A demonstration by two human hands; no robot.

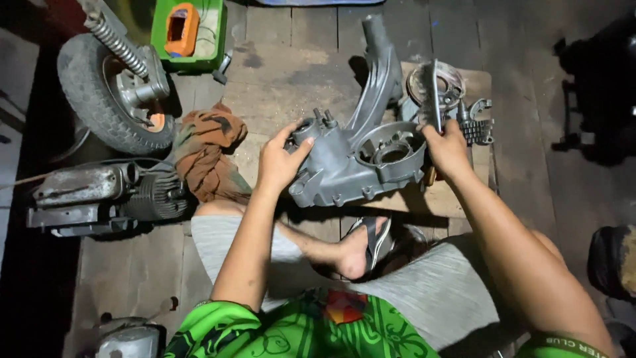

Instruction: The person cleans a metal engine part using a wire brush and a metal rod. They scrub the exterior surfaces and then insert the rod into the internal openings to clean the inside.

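Note:
A grey metal engine casing (361, 149) with a long arm reaching away from me lies on a wooden floor before my knees. My left hand (278, 159) grips its near left end, by two studs. My right hand (447, 149) holds its right side and also clasps a slim upright metal tool (435, 93). Behind that hand lie a round plate (442, 85) and a finned metal part (476, 126).
A small wheel with a spring shock (112, 86) stands at far left, beside a green box (189, 33). A brown rag (209, 149) and a finned engine block (106, 195) lie left of me. My sandalled foot (361, 248) rests under the casing.

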